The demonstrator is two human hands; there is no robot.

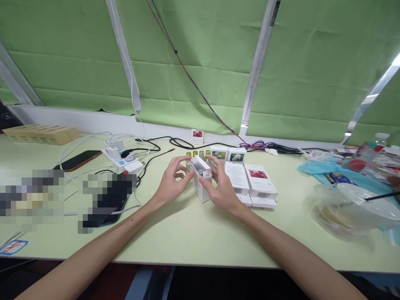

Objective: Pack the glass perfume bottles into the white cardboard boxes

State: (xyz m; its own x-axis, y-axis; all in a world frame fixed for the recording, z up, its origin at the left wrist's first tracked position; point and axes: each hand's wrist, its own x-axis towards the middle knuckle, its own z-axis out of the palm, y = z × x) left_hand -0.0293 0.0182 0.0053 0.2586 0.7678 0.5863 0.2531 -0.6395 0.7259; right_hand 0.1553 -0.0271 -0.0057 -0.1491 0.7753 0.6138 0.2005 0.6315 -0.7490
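A small white carton [203, 192] stands upright on the table in front of me, its top open and a rounded, pale thing just visible inside. My right hand [221, 185] grips its right side, thumb on the near face and fingers behind. From the left, my left hand [175, 182] pinches the carton's upper edge near the raised flap, fingers bent. Just behind the hands is a row of several small gold-capped bottles [195, 154], partly hidden by the fingers. To the right of my right hand lie stacked white boxes, one with a red flower picture [258, 175].
Two boxes with white-flower pictures [236, 156] and a red-flower card [197, 136] stand behind. Left are a power strip [120, 157], tangled cables, a phone [79, 160] and a blurred-out dark object [109, 200]. Right are a lidded plastic cup [343, 212] and blue plastic bag [325, 166].
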